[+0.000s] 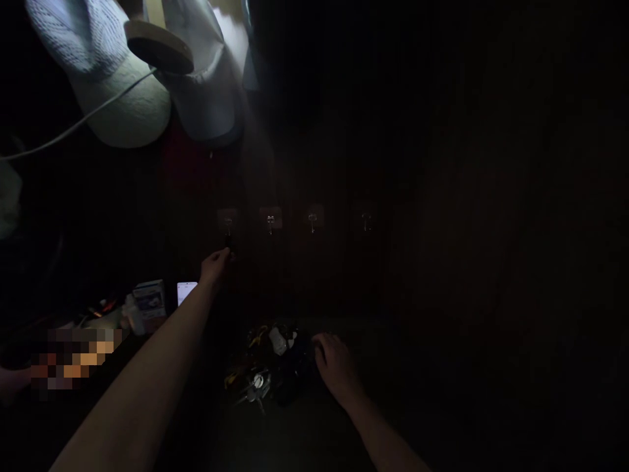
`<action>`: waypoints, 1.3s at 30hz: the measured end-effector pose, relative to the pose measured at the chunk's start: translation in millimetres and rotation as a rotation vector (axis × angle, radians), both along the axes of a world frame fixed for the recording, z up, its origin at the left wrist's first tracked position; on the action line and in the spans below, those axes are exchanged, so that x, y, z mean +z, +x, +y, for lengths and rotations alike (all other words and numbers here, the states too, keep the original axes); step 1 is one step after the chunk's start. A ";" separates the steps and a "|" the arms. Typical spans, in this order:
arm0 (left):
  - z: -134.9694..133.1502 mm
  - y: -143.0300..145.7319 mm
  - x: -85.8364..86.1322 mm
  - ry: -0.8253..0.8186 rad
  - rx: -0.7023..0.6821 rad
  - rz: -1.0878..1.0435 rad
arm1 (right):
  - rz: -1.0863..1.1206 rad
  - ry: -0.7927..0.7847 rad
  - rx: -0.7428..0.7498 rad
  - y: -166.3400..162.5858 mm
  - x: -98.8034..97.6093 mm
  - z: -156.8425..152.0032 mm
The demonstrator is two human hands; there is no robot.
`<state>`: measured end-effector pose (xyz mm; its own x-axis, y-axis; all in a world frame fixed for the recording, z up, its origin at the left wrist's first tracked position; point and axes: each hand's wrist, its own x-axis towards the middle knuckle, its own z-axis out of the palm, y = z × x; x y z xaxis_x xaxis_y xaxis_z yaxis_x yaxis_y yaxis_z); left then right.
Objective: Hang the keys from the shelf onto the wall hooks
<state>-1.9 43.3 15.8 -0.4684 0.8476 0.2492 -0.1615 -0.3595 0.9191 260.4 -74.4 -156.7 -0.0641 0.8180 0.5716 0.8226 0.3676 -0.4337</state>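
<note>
While my left hand [216, 265] pinches a dark key [227, 245] under the leftmost of 4 hooks [228, 225], my right hand [335, 364] rests slack against the key pile [265, 370] at the middle of the bench [304, 439]. Hooking it, I reckon, needs fine alignment.

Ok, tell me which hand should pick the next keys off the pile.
Right, probably. The right hand rests just beside the pile of keys, while the left hand is stretched up at the leftmost wall hook, well away from it.
</note>
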 end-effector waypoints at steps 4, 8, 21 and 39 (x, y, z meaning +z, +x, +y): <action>-2.8 0.4 -12.1 -0.006 -0.039 -0.042 | -0.005 -0.007 -0.007 -0.3 1.3 -0.9; -9.1 1.1 -26.5 -0.031 -0.116 -0.081 | -0.019 -0.015 -0.011 -0.7 3.4 -2.2; -41.7 -4.8 -80.9 -0.100 -0.300 -0.059 | -0.051 -0.037 -0.013 -0.6 4.9 -3.8; -96.1 -9.8 -152.0 -0.122 0.012 0.259 | -0.104 -0.078 -0.022 -1.4 5.8 -3.9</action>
